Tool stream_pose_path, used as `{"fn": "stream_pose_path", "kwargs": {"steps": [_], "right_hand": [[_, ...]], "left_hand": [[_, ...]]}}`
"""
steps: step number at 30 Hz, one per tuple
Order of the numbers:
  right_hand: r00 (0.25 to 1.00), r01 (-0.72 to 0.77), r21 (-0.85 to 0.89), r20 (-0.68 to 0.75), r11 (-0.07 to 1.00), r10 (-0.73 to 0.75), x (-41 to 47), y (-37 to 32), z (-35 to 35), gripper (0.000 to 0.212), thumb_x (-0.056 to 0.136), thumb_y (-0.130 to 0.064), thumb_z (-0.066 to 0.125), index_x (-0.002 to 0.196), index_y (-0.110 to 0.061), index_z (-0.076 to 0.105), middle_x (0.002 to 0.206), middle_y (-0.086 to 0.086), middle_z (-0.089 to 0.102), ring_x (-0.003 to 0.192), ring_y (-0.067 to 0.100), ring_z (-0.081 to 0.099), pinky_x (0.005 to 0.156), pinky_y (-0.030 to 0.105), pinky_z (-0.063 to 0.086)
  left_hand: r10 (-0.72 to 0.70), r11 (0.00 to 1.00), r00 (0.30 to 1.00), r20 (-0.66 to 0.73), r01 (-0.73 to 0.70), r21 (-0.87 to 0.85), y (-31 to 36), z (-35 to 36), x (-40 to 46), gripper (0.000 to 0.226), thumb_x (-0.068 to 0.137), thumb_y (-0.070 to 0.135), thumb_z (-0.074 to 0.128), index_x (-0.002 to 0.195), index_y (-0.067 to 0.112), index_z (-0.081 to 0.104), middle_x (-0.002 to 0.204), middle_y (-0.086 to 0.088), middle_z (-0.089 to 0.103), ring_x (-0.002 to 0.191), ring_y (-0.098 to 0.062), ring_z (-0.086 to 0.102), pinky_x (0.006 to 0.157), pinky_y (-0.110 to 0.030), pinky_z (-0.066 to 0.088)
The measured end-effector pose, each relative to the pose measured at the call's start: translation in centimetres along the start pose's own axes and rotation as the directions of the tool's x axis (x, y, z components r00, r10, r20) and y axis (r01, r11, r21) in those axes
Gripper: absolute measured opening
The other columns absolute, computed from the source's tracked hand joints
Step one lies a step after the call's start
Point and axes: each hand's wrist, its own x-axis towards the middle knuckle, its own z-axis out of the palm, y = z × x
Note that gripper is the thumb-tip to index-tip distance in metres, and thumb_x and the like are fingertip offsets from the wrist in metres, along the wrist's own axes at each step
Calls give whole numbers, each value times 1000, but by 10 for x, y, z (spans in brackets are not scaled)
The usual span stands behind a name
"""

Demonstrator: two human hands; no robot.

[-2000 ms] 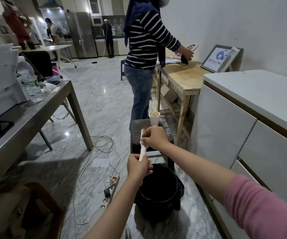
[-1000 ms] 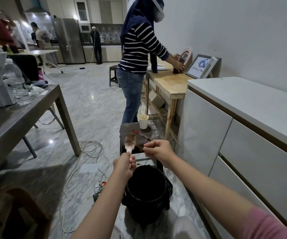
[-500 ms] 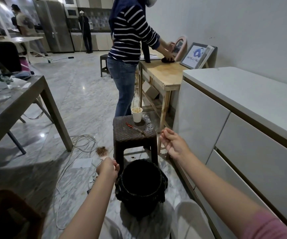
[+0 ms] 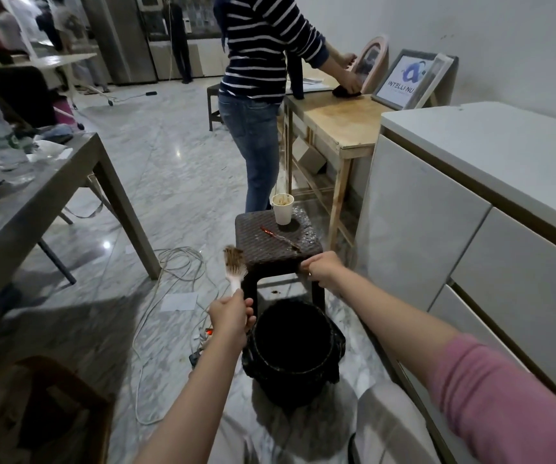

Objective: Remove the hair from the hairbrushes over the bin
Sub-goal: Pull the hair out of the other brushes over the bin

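The small white-handled hairbrush (image 4: 234,264), its bristles matted with brown hair, stands upright in my left hand (image 4: 231,316), whose fingers are wrapped round the handle. It is up and to the left of the round black bin with its dark liner (image 4: 295,360), not over the opening, so nothing I pull now would drop inside. My right hand (image 4: 321,267) is beyond the bin, at the near edge of the dark woven-top stool (image 4: 276,241); its fingers are curled, and I cannot tell whether they pinch a tuft of hair or grip the stool's rim. On the stool, past the bin, stand a white paper cup (image 4: 283,209) and a thin red-tipped stick-like tool (image 4: 280,237). A small dark clump (image 4: 274,291) lies on the floor between the stool's legs, just behind the bin; it may be hair that missed. Judging by the thick brown mat on the bristles, this brush is barely started: most of the hair is left to strip, and the brush wants bringing over the bin first. I see only this one brush.
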Motion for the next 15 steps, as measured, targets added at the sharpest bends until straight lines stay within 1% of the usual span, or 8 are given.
{"fn": "stream_pose_path", "kwargs": {"steps": [1, 3, 5, 7, 9, 10, 12, 15], "right_hand": [[999, -3, -55, 39, 998, 5, 0, -2, 1, 27, 89, 8, 50, 97, -4, 72, 74, 7, 62, 57, 13, 50, 34, 13, 38], [999, 14, -159, 46, 987, -6, 3, -3, 1, 23, 87, 3, 55, 89, -8, 75, 73, 5, 67, 63, 16, 60, 38, 16, 40], [999, 33, -210, -17, 977, -37, 7, -3, 3, 18, 81, 0, 66, 73, -12, 76, 70, 5, 71, 71, 21, 71, 43, 20, 45], [995, 35, -186, -82, 982, -51, 7, -3, 5, 21, 80, 0, 68, 62, -11, 69, 63, 8, 72, 63, 22, 72, 43, 22, 48], [989, 56, -172, -127, 984, -79, 6, -4, 4, 23, 80, 0, 69, 62, -12, 62, 60, 7, 69, 51, 20, 69, 41, 22, 48], [986, 70, -181, -134, 981, -95, 6, -4, 4, 23, 79, -1, 72, 64, -13, 60, 62, 7, 69, 50, 19, 69, 40, 22, 48], [982, 98, -199, -137, 975, -126, 3, -6, 1, 25, 74, -4, 78, 68, -16, 56, 73, 6, 69, 58, 18, 70, 40, 23, 48], [976, 149, -253, -118, 956, -183, 1, -10, -1, 26, 69, -8, 82, 73, -17, 58, 85, 3, 65, 75, 19, 66, 56, 29, 54]], "left_hand": [[3, 1000, 1000, 11, -3, 5, 0, 0, -1, 18, 96, 17, 53, 98, -1, 55, 72, -9, 59, 53, -14, 46, 45, -24, 41], [5, 1000, 999, 33, -6, 14, 0, 0, -3, 16, 97, 17, 52, 96, 1, 54, 70, -8, 57, 51, -15, 45, 46, -23, 41], [5, 1000, 998, 62, -6, 27, -1, -1, -3, 18, 97, 18, 52, 97, 0, 55, 69, -7, 56, 51, -14, 44, 47, -24, 41], [3, 999, 996, 87, -7, 43, -3, -2, -2, 22, 97, 19, 51, 101, -2, 57, 68, -6, 55, 51, -14, 45, 45, -23, 42], [5, 998, 995, 100, -11, 60, -4, 0, -3, 24, 97, 20, 51, 103, -3, 58, 66, -6, 54, 50, -13, 45, 40, -20, 43], [6, 998, 995, 104, -13, 67, -5, 1, -3, 24, 97, 20, 51, 102, -2, 58, 66, -6, 55, 50, -13, 45, 38, -19, 42], [6, 997, 994, 112, -15, 76, -5, 3, -4, 21, 97, 20, 51, 99, 0, 56, 68, -6, 56, 49, -12, 45, 36, -17, 42], [0, 996, 992, 129, -10, 84, -7, 3, -6, 17, 97, 20, 51, 94, 3, 54, 71, -6, 58, 49, -12, 45, 37, -18, 40]]}}
